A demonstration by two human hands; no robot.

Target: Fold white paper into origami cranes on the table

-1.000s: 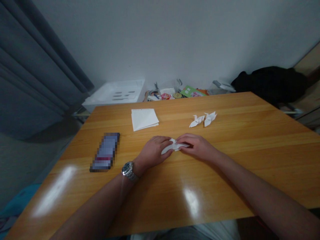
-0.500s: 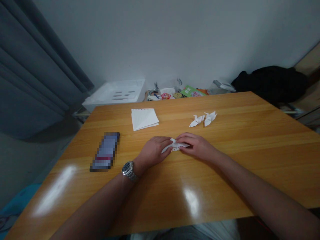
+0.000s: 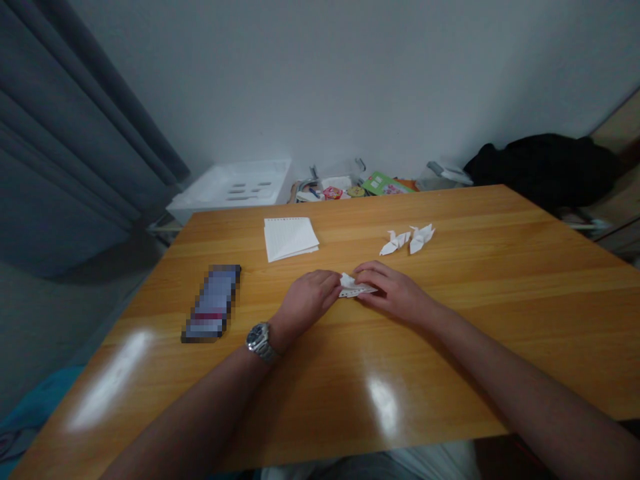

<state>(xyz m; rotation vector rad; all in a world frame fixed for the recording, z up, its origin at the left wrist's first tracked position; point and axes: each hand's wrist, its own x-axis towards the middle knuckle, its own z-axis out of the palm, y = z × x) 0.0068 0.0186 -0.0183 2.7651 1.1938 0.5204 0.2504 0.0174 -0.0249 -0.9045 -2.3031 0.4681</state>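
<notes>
Left hand (image 3: 310, 297), at nine o'clock of the folded paper (image 3: 352, 289), pinches it, fingers nearly together; right hand (image 3: 395, 291), at three, grips it, fingers slightly parted; farther, paper cranes (image 3: 421, 239) at one-thirty, ruled sheets (image 3: 290, 238) at ten

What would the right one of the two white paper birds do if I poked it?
The right white paper bird would probably slide easily: it looks like light paper, and the brown wooden table is shiny. Pushed left, it might bump the left white paper bird close beside it. Being thin and pointed, it would likely bend if squeezed.
</notes>
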